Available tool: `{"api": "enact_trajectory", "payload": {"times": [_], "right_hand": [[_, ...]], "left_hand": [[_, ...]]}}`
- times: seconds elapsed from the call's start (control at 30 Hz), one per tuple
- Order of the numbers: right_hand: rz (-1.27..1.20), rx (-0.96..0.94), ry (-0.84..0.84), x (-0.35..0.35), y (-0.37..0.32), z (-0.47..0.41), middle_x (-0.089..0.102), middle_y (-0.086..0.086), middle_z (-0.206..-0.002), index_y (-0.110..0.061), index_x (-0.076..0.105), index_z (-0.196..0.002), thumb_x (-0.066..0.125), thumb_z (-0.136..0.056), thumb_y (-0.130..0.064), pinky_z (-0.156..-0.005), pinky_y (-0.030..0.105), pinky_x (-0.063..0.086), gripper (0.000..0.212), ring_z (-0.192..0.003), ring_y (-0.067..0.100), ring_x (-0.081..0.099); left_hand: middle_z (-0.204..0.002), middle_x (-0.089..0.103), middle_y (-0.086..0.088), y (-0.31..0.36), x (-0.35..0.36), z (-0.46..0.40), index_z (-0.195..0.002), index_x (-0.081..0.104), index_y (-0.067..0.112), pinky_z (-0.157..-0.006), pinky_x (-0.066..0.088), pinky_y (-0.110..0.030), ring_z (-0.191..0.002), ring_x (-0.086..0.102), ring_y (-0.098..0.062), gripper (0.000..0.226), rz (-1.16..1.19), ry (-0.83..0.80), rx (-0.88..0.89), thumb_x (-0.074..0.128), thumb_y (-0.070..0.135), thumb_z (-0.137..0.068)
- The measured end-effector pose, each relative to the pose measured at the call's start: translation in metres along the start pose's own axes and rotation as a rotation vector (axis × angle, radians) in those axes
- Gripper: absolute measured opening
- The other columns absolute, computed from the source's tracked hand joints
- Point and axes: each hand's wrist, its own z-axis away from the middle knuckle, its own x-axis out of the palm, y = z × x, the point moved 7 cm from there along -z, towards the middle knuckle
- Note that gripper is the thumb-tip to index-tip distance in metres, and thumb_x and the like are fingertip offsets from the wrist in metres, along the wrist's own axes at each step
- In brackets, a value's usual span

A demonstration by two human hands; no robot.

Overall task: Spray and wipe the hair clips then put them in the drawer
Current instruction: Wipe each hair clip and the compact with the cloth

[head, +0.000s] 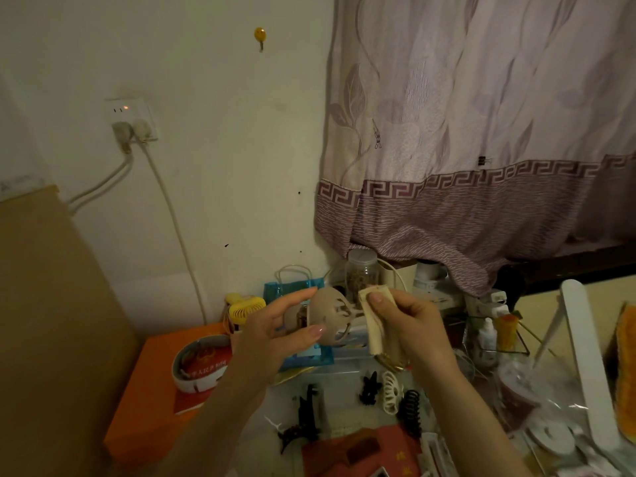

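1. The left hand [275,325] holds the beige claw clip [332,316] up above the bench [275,397], pinched between thumb and fingertips.
2. The right hand [406,321] sits just right of the clip, fingers curled round a folded cloth [373,318] that touches the clip's right side.
3. So the wipe probably runs leftward into the clip.
4. More clips [390,392] lie on the bench right below the beige one, still waiting by the look of it.

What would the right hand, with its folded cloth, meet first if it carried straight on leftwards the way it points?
Probably the beige hair clip held by the left hand; the right hand and its cloth sit just beside it.
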Motion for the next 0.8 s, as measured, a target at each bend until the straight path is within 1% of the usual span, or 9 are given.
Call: {"api": "enact_trajectory", "payload": {"times": [0.13, 0.23, 0.37, 0.47, 0.57, 0.6, 0.7, 0.73, 0.8], "right_hand": [[0.022, 0.025, -0.004, 0.006, 0.006, 0.001, 0.068, -0.003, -0.059, -0.010, 0.073, -0.073, 0.065, -0.087, -0.013, -0.050, 0.016, 0.048, 0.017, -0.054, 0.004, 0.061], [0.002, 0.032, -0.011, 0.007, 0.008, 0.001, 0.070, -0.004, -0.060, -0.010, 0.072, -0.076, 0.064, -0.088, -0.011, -0.049, 0.014, 0.048, 0.014, -0.055, 0.004, 0.064], [-0.014, 0.017, 0.002, 0.005, 0.008, 0.000, 0.071, -0.004, -0.062, -0.008, 0.072, -0.080, 0.064, -0.088, -0.008, -0.050, 0.013, 0.047, 0.011, -0.057, 0.003, 0.065], [-0.010, -0.018, 0.039, 0.003, 0.009, -0.001, 0.072, -0.002, -0.065, -0.011, 0.073, -0.080, 0.066, -0.086, -0.009, -0.052, 0.015, 0.048, 0.010, -0.059, 0.005, 0.066], [-0.013, -0.053, 0.072, -0.002, 0.008, -0.002, 0.072, 0.000, -0.068, -0.016, 0.075, -0.078, 0.068, -0.084, -0.012, -0.055, 0.016, 0.049, 0.009, -0.062, 0.007, 0.066], [-0.018, -0.054, 0.069, -0.002, 0.008, -0.003, 0.072, 0.001, -0.069, -0.016, 0.075, -0.078, 0.068, -0.084, -0.012, -0.055, 0.017, 0.050, 0.009, -0.063, 0.008, 0.066], [-0.045, -0.049, 0.060, -0.003, 0.009, -0.003, 0.073, 0.004, -0.071, -0.012, 0.075, -0.081, 0.068, -0.083, -0.011, -0.056, 0.019, 0.051, 0.007, -0.064, 0.010, 0.067], [-0.052, -0.052, 0.064, -0.003, 0.009, -0.004, 0.073, 0.004, -0.071, -0.010, 0.074, -0.081, 0.068, -0.083, -0.011, -0.055, 0.019, 0.051, 0.007, -0.063, 0.010, 0.066], [-0.053, -0.064, 0.074, -0.004, 0.009, -0.004, 0.071, 0.002, -0.068, -0.010, 0.074, -0.080, 0.068, -0.082, -0.009, -0.055, 0.018, 0.050, 0.006, -0.061, 0.008, 0.065]], "left_hand": [[-0.099, 0.070, 0.021, 0.003, 0.002, 0.003, -0.115, 0.062, 0.027, -0.080, 0.058, -0.030, -0.093, 0.068, -0.008, 0.045, -0.039, -0.018, 0.005, 0.069, 0.001, -0.079], [-0.101, 0.069, 0.018, 0.005, 0.001, 0.004, -0.117, 0.062, 0.026, -0.082, 0.058, -0.032, -0.094, 0.068, -0.010, 0.045, -0.048, -0.021, 0.008, 0.070, 0.002, -0.079], [-0.103, 0.068, 0.022, 0.005, 0.000, 0.004, -0.115, 0.062, 0.029, -0.082, 0.056, -0.025, -0.096, 0.066, -0.004, 0.046, -0.064, -0.025, 0.008, 0.071, 0.002, -0.078], [-0.105, 0.068, 0.024, 0.001, -0.001, 0.004, -0.114, 0.060, 0.034, -0.081, 0.055, -0.020, -0.100, 0.064, 0.002, 0.048, -0.064, -0.014, -0.001, 0.073, 0.006, -0.077], [-0.115, 0.063, 0.021, -0.003, -0.002, 0.002, -0.116, 0.057, 0.042, -0.090, 0.053, -0.031, -0.107, 0.063, -0.005, 0.053, -0.063, 0.010, -0.045, 0.075, 0.013, -0.076], [-0.113, 0.064, 0.021, -0.004, -0.003, 0.002, -0.116, 0.056, 0.042, -0.090, 0.053, -0.033, -0.106, 0.064, -0.006, 0.053, -0.066, 0.017, -0.055, 0.075, 0.014, -0.076], [-0.095, 0.070, 0.022, -0.008, -0.004, 0.001, -0.115, 0.057, 0.040, -0.074, 0.057, -0.026, -0.093, 0.069, -0.005, 0.051, -0.031, 0.021, -0.091, 0.076, 0.016, -0.075], [-0.095, 0.070, 0.018, -0.011, -0.003, 0.000, -0.114, 0.058, 0.038, -0.068, 0.056, -0.023, -0.090, 0.070, -0.008, 0.047, -0.004, 0.018, -0.128, 0.075, 0.016, -0.075], [-0.094, 0.067, 0.005, -0.019, 0.002, -0.003, -0.105, 0.060, 0.027, -0.062, 0.056, -0.019, -0.083, 0.069, -0.015, 0.029, 0.115, -0.015, -0.251, 0.067, 0.009, -0.083]]}}
